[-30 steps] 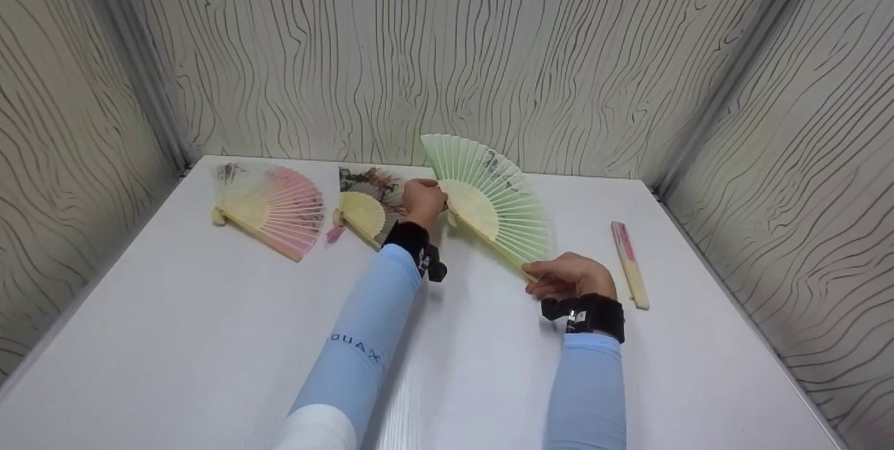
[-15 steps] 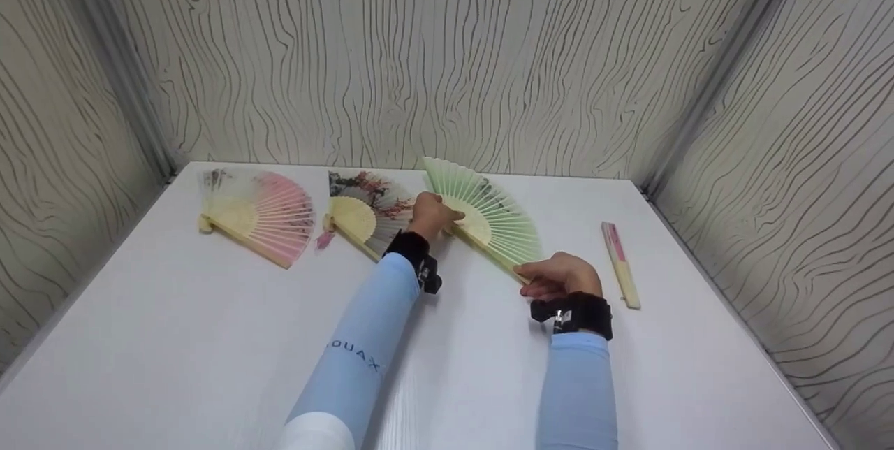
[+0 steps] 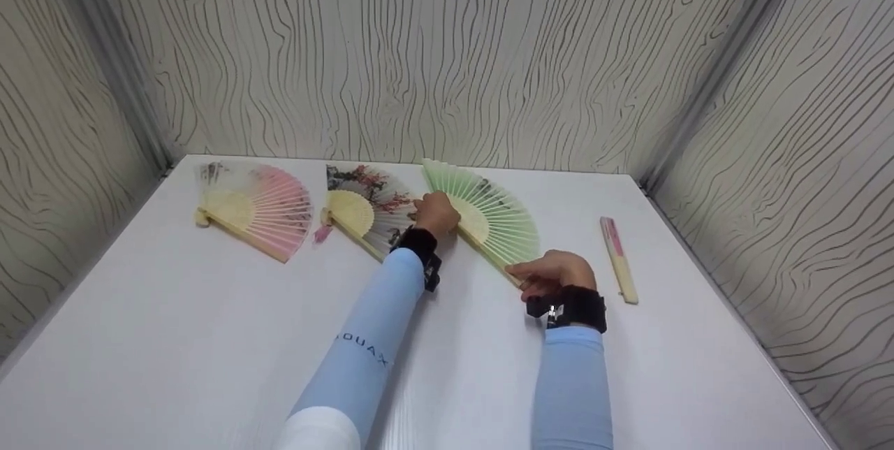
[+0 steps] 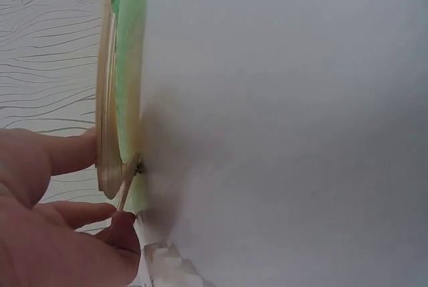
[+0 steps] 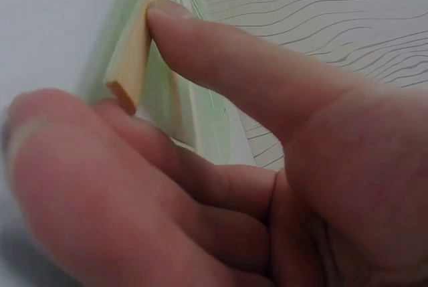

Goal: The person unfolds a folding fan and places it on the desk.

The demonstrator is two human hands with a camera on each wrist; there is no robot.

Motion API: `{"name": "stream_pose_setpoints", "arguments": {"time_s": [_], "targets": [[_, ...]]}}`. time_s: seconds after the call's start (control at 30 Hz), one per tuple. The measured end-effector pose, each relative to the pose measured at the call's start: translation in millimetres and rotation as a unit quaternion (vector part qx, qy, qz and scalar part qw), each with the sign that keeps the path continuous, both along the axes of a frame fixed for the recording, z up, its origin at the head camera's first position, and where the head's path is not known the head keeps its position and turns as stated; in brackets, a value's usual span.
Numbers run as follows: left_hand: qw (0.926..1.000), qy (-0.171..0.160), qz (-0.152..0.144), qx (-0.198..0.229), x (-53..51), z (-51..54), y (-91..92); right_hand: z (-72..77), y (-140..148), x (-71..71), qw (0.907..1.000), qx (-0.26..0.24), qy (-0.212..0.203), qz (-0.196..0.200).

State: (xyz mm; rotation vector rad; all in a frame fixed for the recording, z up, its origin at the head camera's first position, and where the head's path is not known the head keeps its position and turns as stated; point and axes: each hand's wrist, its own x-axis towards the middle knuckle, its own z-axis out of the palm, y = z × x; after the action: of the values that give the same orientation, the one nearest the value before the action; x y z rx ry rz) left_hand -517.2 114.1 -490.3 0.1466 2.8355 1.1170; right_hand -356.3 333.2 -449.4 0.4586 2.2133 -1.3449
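A green folding fan point(image 3: 499, 216) is spread at the back middle of the white table. My left hand point(image 3: 438, 214) is at its pivot end; in the left wrist view its fingers point(image 4: 73, 150) pinch the bamboo sticks point(image 4: 105, 120) there. Farther along, my right hand point(image 3: 555, 273) holds the tip of the fan's near outer rib. The right wrist view has this rib point(image 5: 134, 59) between the thumb and curled fingers. Left of my left hand lies a spread grey fan point(image 3: 374, 202) with red blossoms, partly covered by that hand and wrist.
A pink-and-white spread fan point(image 3: 262, 209) lies at the table's back left. On the right is a folded fan point(image 3: 619, 261) with a pink part. A wood-grain patterned wall point(image 3: 391, 52) stands behind the table point(image 3: 230, 352), with similar walls on both sides.
The green fan has come down flatter and nearer the table, its upper edge lower in view. My left hand has shifted slightly at the pivot; my right keeps its hold on the rib.
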Motion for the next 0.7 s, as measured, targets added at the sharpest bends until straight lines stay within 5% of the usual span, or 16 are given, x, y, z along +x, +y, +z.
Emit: {"name": "stream_pose_setpoints", "arguments": {"time_s": [0.13, 0.3, 0.53, 0.7], "targets": [[0.9972, 0.009, -0.036, -0.065, 20.5, 17.7, -4.3, -0.2, -2.2, -2.0, 0.9990, 0.038, 0.009, 0.022], [0.9884, 0.019, -0.068, -0.135, 32.8, 19.4, -4.3, -1.3, -5.8, -4.8, 0.9950, 0.090, 0.015, 0.040], [0.9769, 0.063, -0.075, -0.190, 37.1, 17.3, -5.9, -2.3, -13.5, -6.9, 0.9951, 0.091, 0.013, 0.034], [0.9838, 0.050, -0.082, -0.151, 30.6, 18.3, -12.7, 11.7, -5.9, -5.3, 0.9916, 0.090, 0.012, 0.092]]}}
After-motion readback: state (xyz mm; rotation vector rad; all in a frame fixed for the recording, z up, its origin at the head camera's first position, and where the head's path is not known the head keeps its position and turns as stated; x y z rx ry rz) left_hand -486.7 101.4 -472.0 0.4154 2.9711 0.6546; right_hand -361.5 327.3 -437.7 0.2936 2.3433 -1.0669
